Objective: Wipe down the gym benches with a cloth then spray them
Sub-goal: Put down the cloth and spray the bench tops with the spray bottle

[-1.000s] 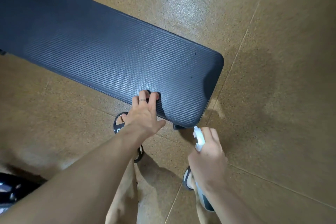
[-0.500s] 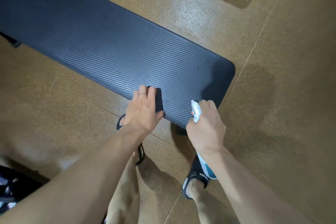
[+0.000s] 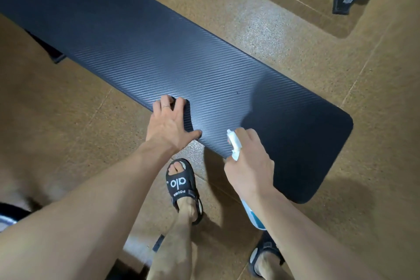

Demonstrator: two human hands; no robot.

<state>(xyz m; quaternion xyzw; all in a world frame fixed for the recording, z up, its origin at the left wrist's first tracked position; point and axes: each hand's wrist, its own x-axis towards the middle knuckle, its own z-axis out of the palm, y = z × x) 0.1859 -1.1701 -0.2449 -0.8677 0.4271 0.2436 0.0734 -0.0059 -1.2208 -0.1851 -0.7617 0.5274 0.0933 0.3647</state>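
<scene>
While left hand (image 3: 169, 124) presses a dark cloth (image 3: 173, 99), mostly hidden under its fingers, on near edge of the dark ribbed padded bench surface (image 3: 159, 57), right hand (image 3: 251, 166) grips white-blue plastic spray bottle (image 3: 234, 144), nozzle just right of the cloth, over surface.

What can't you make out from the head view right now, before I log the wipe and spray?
- Cloth: only a dark sliver shows under the left hand; the fingers cover the rest.
- Spray bottle: the right hand and forearm hide the trigger and most of the body.
- Bench: its far end is cut off by the frame's top-left edge.
- Spray mist or wetness on the bench: too faint to tell.
</scene>
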